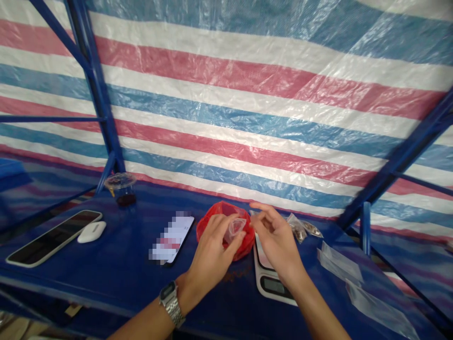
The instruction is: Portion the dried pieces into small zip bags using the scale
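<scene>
Over the blue bench (120,264), the left hand (212,252) pinches a small clear plastic bag (235,229) between thumb and fingers, holding it up in front of a crumpled red plastic bag (244,241). The small bag is thin and translucent, creased into a loose, narrow shape with its lower end tucked into the grip; anything inside is too hard to make out. The right hand (276,238) stands open just beside it, palm down with fingers loosely curved, its fingertips close to the small bag's edge but not clearly on it. Under the right hand sits a white digital kitchen scale (272,285), its dark display facing the person; the red plastic bag lies against the scale's far end, and whether it rests on the platform cannot be told. To the right lie two small clear bags of brown pieces (297,228) and flat clear plastic sleeves (339,262). To the left are a smartphone with a blurred screen (172,238), a white computer mouse (92,231), a tablet (53,238) and a lidded plastic cup of dark liquid (122,189). A metal wristwatch (171,302) circles the left wrist, and a striped tarpaulin (247,99) hangs behind the blue steel frame (95,94).
</scene>
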`<act>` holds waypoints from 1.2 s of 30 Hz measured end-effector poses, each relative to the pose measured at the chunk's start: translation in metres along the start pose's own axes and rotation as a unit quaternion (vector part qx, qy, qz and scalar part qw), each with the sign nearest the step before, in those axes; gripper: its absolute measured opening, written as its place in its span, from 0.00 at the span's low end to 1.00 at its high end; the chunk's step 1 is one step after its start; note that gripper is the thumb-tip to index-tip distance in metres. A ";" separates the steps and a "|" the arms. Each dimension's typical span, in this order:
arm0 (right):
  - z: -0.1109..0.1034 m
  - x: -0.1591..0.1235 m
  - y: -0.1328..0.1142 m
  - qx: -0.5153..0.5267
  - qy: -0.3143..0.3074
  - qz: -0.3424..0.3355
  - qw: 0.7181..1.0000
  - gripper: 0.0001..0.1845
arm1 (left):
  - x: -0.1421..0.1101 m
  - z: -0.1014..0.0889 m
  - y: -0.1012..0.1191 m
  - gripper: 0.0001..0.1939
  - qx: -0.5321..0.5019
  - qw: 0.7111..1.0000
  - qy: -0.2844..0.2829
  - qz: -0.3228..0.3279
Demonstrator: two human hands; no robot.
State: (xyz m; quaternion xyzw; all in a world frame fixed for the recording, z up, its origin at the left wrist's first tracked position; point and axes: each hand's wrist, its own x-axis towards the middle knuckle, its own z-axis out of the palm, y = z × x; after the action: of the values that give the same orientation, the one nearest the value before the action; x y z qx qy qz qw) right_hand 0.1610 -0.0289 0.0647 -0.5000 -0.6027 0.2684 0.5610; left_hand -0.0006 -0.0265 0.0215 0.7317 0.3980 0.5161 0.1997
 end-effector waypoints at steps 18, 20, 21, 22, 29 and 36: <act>0.034 0.005 0.048 -0.507 -0.171 -0.076 0.842 0.25 | 0.006 -0.014 -0.038 0.09 0.335 0.915 -0.100 -0.202; 0.030 0.004 0.047 -0.527 -0.188 -0.089 0.824 0.26 | 0.007 -0.015 -0.040 0.07 0.331 0.919 -0.102 -0.190; 0.029 0.003 0.046 -0.531 -0.194 -0.099 0.819 0.25 | 0.007 -0.015 -0.040 0.10 0.328 0.921 -0.097 -0.184; 0.029 0.002 0.045 -0.531 -0.199 -0.112 0.816 0.23 | 0.007 -0.015 -0.041 0.11 0.325 0.924 -0.091 -0.181; 0.030 0.003 0.035 -0.532 -0.247 -0.122 0.801 0.17 | 0.004 -0.013 -0.052 0.05 0.229 0.959 -0.020 -0.166; 0.021 0.007 0.024 -0.589 -0.222 -0.062 0.774 0.18 | 0.006 -0.013 -0.052 0.06 0.082 0.991 0.059 -0.092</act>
State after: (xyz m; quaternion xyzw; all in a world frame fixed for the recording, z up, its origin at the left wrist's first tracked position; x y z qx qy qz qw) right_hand 0.1495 -0.0096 0.0418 -0.6206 -0.7806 -0.0708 0.0223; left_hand -0.0308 0.0085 -0.0065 0.6741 0.5158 0.5033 0.1620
